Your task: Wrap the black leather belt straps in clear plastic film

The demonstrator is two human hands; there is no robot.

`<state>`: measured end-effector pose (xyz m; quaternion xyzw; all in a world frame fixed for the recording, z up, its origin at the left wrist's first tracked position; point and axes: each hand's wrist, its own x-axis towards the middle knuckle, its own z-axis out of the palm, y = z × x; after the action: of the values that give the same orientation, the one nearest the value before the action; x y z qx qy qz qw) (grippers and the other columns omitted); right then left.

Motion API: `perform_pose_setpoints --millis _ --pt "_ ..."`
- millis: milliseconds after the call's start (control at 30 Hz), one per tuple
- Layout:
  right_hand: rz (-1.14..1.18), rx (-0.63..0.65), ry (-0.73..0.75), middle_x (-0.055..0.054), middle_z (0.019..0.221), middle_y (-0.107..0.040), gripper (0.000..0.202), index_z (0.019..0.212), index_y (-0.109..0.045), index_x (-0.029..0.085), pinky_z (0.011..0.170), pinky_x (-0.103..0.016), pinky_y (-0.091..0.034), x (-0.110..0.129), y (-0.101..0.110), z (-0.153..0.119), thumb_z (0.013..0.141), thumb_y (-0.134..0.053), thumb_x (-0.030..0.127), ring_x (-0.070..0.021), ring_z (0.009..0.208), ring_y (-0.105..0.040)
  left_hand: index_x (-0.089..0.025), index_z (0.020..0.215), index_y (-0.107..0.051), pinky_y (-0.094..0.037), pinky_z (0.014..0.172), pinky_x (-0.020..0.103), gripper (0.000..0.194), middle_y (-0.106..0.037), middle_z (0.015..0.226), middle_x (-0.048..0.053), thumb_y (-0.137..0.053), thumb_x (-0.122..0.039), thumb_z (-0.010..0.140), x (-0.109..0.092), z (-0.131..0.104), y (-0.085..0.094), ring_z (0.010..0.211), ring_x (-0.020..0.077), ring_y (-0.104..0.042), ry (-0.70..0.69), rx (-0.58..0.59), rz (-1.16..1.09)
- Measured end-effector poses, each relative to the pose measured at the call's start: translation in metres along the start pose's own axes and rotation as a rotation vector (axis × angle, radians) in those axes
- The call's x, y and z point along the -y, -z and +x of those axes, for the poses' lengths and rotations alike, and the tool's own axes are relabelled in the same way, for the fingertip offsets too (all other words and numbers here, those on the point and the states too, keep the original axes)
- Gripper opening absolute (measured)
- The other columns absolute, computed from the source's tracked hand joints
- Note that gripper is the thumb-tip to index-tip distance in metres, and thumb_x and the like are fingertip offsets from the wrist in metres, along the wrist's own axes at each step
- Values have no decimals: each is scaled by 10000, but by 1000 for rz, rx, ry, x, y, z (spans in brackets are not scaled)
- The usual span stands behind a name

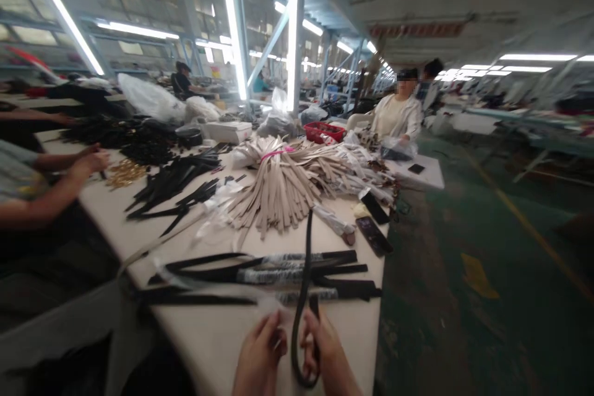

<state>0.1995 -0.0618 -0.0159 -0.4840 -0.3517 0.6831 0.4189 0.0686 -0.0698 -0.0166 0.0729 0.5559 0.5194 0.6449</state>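
Near the table's front edge, my right hand (320, 343) is closed on a long black strap (305, 272), which loops down below the fingers and stretches up over the table. Just left of it, my left hand (264, 343) has its fingers pinched on a thin, translucent plastic strip (273, 303), blurred where it meets the fingertips. Beyond both hands lie black strap bundles (346, 288) banded with clear wrap. A large fanned pile of beige straps (278, 192), tied with a pink band, sits farther back.
Two phones (372, 236) lie at the table's right edge. Black straps (176, 179), gold pieces (125, 173) and a red basket (323, 132) are farther back. A co-worker's hands (90, 161) are at left; another person (398, 114) sits across at the right.
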Motion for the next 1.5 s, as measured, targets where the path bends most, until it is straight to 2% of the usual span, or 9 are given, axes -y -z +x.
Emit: perform_pose_setpoints --millis 67,167,267,400,633,867,1067,1367,1500 --pt "79 55 -11 55 684 -545 554 904 -512 212 355 -200 -387 4 1 -9 771 -589 744 -49 374 -370 -226 808 -717 -488 500 276 447 -669 772 58 -925 -479 504 -7 -3 -1 569 157 -615 -93 -35 -102" --pt "-34 139 -10 41 651 -537 465 868 -541 177 393 -188 -420 14 3 -19 856 -585 639 -69 431 -456 -147 786 -719 -442 486 206 367 -665 770 45 -932 -347 563 -14 -4 -3 522 75 -530 -211 -8 -224" --pt "-160 248 -61 47 570 -531 515 903 -557 157 328 -175 -356 23 1 -24 901 -492 668 -69 354 -426 -128 760 -716 -429 482 188 333 -652 727 29 -929 -319 591 -17 -6 -6 511 58 -502 -247 13 -256" --pt "-167 329 -98 60 545 -545 503 981 -529 173 291 -141 -253 24 -4 -26 949 -388 655 -56 314 -376 -125 733 -707 -436 488 185 312 -655 735 40 -929 -297 598 -17 -8 -8 510 56 -497 -242 5 -290" --pt "-235 344 -100 70 523 -516 492 897 -519 182 282 -143 -245 20 -7 -25 934 -408 660 -56 312 -367 -131 727 -707 -410 471 207 308 -653 709 42 -917 -319 605 -19 -9 -10 486 66 -483 -261 -19 -264" --pt "-274 396 -128 72 500 -516 485 875 -528 186 270 -137 -245 24 -10 -22 923 -425 658 -51 296 -350 -141 723 -738 -379 468 226 271 -586 555 13 -876 -365 662 -19 -13 -5 468 90 -466 -302 38 -86" --pt "-272 371 -137 67 512 -513 486 873 -542 180 271 -135 -241 23 -9 -23 933 -422 647 -49 299 -343 -148 716 -707 -374 458 217 288 -639 685 22 -905 -332 617 -22 -9 5 473 68 -470 -344 -86 -198" --pt "-338 382 -134 55 492 -511 541 856 -553 195 264 -149 -225 21 -20 -21 888 -421 718 -60 300 -334 -148 692 -709 -382 455 224 340 -590 601 31 -915 -402 600 -25 -10 3 465 83 -472 -356 -118 -175" --pt "-466 220 -50 -1 524 -559 548 685 -560 217 394 -164 -442 16 -27 -16 750 -574 761 -125 469 -568 -147 654 -678 -328 391 232 497 -602 564 55 -894 -578 533 -16 -6 8 390 84 -435 -360 -169 -134"
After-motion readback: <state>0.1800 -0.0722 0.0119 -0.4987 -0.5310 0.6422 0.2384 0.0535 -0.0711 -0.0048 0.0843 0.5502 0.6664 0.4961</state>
